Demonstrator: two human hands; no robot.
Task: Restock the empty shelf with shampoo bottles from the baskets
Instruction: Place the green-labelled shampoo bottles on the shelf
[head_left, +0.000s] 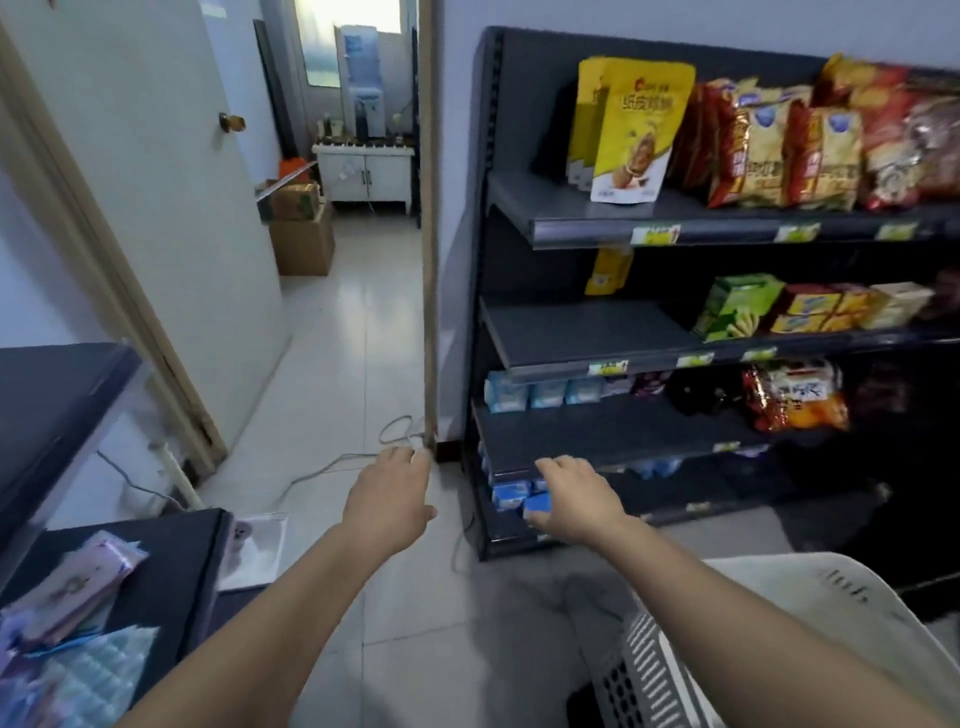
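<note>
Both of my hands reach out ahead at the centre of the frame. My left hand (389, 499) hangs over the tiled floor (353, 338) with its fingers loosely drooped and nothing in it, its fingertips near the foot of the door frame (428, 260). My right hand (576, 496) is knuckles-up in front of the lowest levels of the dark shelf unit (491, 291), fingers bent down. A blue pack (537, 503) sits right at its thumb; whether I grip it or it only lies on the shelf behind, I cannot tell. A slatted white basket (649, 670) stands at lower right beneath my right forearm. The second shelf board (582, 327) is bare on its left part, with green and yellow boxes (737, 309) further right. Snack bags (628, 130) fill the top shelf at upper right.
</note>
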